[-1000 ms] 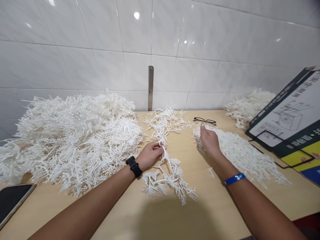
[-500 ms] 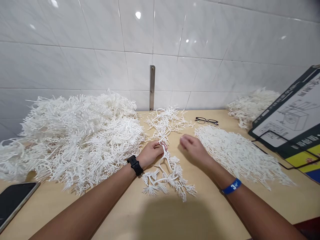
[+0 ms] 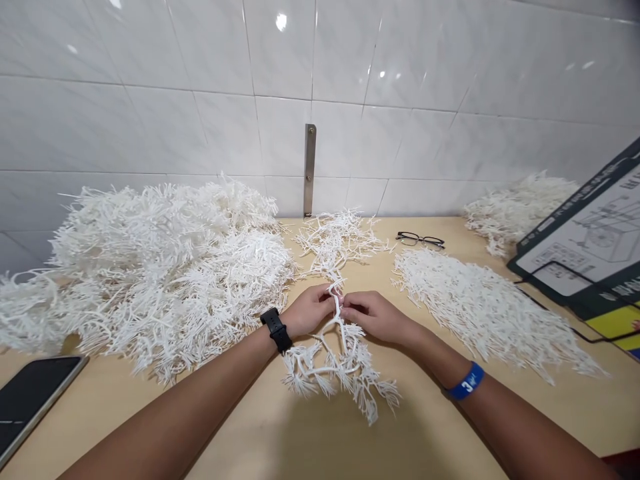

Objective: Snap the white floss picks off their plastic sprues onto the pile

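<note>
My left hand [image 3: 309, 311], with a black watch on its wrist, pinches the top stem of a white branched plastic piece [image 3: 336, 363] that hangs down onto the wooden table [image 3: 310, 440]. Beside it, my right hand [image 3: 376, 315], with a blue wristband, is closed on the same stem, fingertips almost touching the left ones. A big heap of white branched pieces [image 3: 150, 273] lies to the left. Just behind my hands sits a small loose clump [image 3: 336, 241], and a flat pile of small white pieces [image 3: 480, 307] spreads to the right.
A pair of black glasses [image 3: 421, 239] lies near the tiled wall. At the back right is another white pile [image 3: 515, 210], beside a printed cardboard box [image 3: 590, 247]. A dark phone [image 3: 30, 400] rests at the left front edge. A metal bracket [image 3: 310, 170] is fixed to the wall.
My right hand left the flat pile on the right, swung left and closed on the stem that my left hand holds. The left hand stayed in place.
</note>
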`<state>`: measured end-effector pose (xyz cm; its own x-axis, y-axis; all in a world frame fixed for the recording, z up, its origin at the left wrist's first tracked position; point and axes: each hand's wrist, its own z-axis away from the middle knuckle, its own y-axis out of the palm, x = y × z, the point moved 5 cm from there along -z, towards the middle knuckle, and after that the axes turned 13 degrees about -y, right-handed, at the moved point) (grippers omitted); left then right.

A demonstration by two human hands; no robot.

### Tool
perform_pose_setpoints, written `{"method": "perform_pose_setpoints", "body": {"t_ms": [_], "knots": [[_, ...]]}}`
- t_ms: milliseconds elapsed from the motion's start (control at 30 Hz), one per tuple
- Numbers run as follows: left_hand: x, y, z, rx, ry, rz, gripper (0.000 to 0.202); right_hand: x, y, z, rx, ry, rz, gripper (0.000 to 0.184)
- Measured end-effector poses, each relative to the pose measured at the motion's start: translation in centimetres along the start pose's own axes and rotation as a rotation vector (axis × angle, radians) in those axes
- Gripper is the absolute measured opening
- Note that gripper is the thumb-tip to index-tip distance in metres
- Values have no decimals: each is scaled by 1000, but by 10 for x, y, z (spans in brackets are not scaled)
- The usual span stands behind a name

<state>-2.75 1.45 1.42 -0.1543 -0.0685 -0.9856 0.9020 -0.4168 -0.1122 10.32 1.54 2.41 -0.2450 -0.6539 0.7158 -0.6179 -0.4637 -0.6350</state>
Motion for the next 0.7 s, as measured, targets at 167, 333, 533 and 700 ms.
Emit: {"method": "perform_pose_setpoints", "body": {"t_ms": [167, 333, 533, 700], "knots": [[-2, -7, -1, -86, 24, 30, 29, -3, -5, 0, -116, 50, -20, 20], [-4, -8, -1, -106, 56, -47, 28, 1, -2, -1, -125, 23, -19, 13], [1, -1, -1, -42, 0, -112, 20, 2, 0, 0, -98, -33, 107, 25], [0, 4, 2, 36, 12, -219, 17, 2, 4, 0, -30, -52, 15, 25]]}}
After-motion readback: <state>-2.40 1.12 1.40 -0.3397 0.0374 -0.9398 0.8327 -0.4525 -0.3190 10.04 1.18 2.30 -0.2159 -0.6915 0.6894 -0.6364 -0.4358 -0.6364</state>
